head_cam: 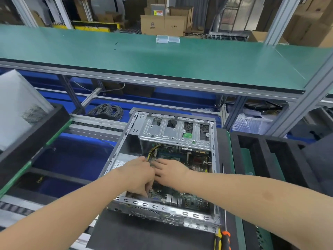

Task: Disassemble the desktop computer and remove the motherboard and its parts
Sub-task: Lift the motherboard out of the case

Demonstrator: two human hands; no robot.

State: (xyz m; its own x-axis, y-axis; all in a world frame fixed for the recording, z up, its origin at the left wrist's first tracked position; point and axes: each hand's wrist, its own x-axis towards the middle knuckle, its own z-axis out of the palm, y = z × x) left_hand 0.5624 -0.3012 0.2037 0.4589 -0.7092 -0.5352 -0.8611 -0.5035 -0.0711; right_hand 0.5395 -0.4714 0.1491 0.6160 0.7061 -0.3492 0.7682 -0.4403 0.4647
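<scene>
The open desktop case lies on its side on a black mat. Its green motherboard shows on the case floor, below a silver drive cage. Yellow power wires run down to a connector between my hands. My left hand reaches in from the left with curled fingers and pinches that connector; the fingertips are partly hidden. My right hand lies beside it with fingers straight, pressing on the board and touching the left hand. A silver power supply sits at the case's left wall.
Two screwdrivers, one with a yellow-black handle and one with an orange handle, lie at the case's near right corner. Black foam trays stand to the right. A grey side panel leans at the left. Small clear boxes sit on the green shelf.
</scene>
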